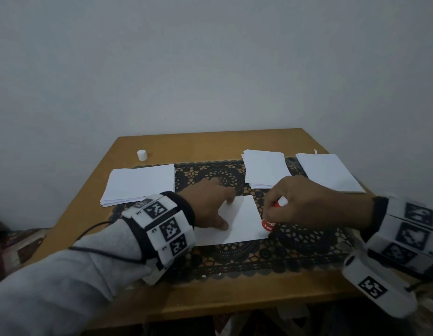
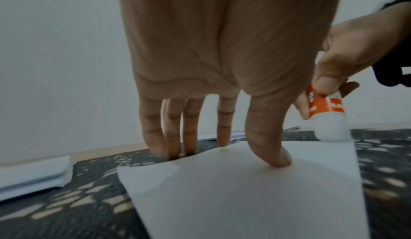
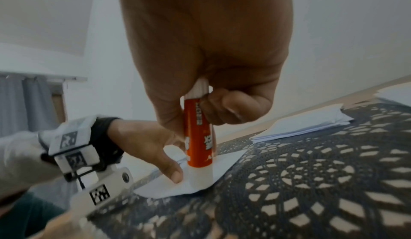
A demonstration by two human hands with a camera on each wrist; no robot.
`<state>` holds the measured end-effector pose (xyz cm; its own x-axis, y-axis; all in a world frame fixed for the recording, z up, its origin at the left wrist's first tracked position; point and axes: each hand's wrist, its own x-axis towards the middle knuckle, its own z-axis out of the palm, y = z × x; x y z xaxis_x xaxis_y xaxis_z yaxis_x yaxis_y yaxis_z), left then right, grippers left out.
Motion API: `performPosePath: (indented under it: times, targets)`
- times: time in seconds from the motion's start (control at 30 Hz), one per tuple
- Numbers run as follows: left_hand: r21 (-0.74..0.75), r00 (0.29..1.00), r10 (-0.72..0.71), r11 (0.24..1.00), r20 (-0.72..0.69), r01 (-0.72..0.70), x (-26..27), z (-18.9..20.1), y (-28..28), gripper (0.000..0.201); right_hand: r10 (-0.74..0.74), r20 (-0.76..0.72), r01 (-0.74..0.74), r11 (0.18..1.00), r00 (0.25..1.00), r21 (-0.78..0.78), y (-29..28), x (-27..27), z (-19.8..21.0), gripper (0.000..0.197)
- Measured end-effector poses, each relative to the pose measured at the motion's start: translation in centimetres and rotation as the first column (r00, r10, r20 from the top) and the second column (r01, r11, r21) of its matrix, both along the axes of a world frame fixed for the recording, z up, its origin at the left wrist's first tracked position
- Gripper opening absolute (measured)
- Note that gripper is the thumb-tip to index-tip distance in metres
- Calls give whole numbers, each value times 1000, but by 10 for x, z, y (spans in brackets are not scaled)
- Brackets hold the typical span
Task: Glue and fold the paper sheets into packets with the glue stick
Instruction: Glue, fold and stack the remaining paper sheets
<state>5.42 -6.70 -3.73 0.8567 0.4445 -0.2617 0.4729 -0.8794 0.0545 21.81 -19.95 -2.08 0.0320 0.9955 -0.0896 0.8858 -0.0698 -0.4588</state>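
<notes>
A single white paper sheet (image 1: pixel 239 221) lies on the black lace mat (image 1: pixel 235 258) in the middle of the table. My left hand (image 1: pixel 210 207) rests flat on the sheet (image 2: pixel 255 198), with straight fingers (image 2: pixel 222 128) and thumb pressing it down. My right hand (image 1: pixel 305 202) grips the orange glue stick (image 1: pixel 268 225) upright, its white tip touching the sheet's right edge. In the right wrist view the glue stick (image 3: pixel 199 137) stands on the paper (image 3: pixel 195 186) beside the left thumb. The left wrist view shows the glue stick (image 2: pixel 327 109) at the sheet's far right corner.
A stack of white sheets (image 1: pixel 140 185) lies at the left of the wooden table (image 1: pixel 210 299). Two more stacks (image 1: pixel 265 168) (image 1: pixel 328 172) lie at the back right. The white glue cap (image 1: pixel 142 155) stands at the back left. A grey wall rises right behind the table.
</notes>
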Motion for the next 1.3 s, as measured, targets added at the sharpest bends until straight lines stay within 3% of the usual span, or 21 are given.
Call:
performPosePath:
  times: [0.17,0.33,0.63,0.77,0.87,0.93,1.03,1.07,1.2,1.3]
  targets:
    - [13,995,56,998,-80,-55,6,3,10,75,-26,-90,32,997,996,66,-7,15,17,20]
    - [-25,990,85,996,-114,-88,9,5,17,64,-73,-102,83,992,992,97,-9,26,24,20]
    - [-177,982,165,968,-91,-179,4,8,21,68,-74,-121,87,991,990,104,-14,27,19,19]
    - [-184,985,173,967,-19,-174,-1,6,19,33,-67,-139,82,991,988,104,-15,26,17,19]
    - [-200,975,211,961,75,-193,-7,7,22,23,-59,-141,76,990,988,120,-15,24,16,18]
    - [-258,952,270,939,145,-227,-13,9,24,34,-64,-127,81,987,990,138,-12,22,15,18]
    - [-293,913,306,929,269,-224,-22,10,20,78,-112,-100,127,978,989,166,-3,20,12,18]
    - [-274,914,295,937,281,-218,-25,11,19,84,-124,-97,139,975,988,176,1,19,12,17]
    - [-233,943,273,946,192,-226,-33,7,16,52,-149,-68,160,970,986,185,18,15,8,17]
    - [-241,946,293,937,139,-254,-36,0,14,49,-135,-67,146,967,989,209,29,6,5,18]
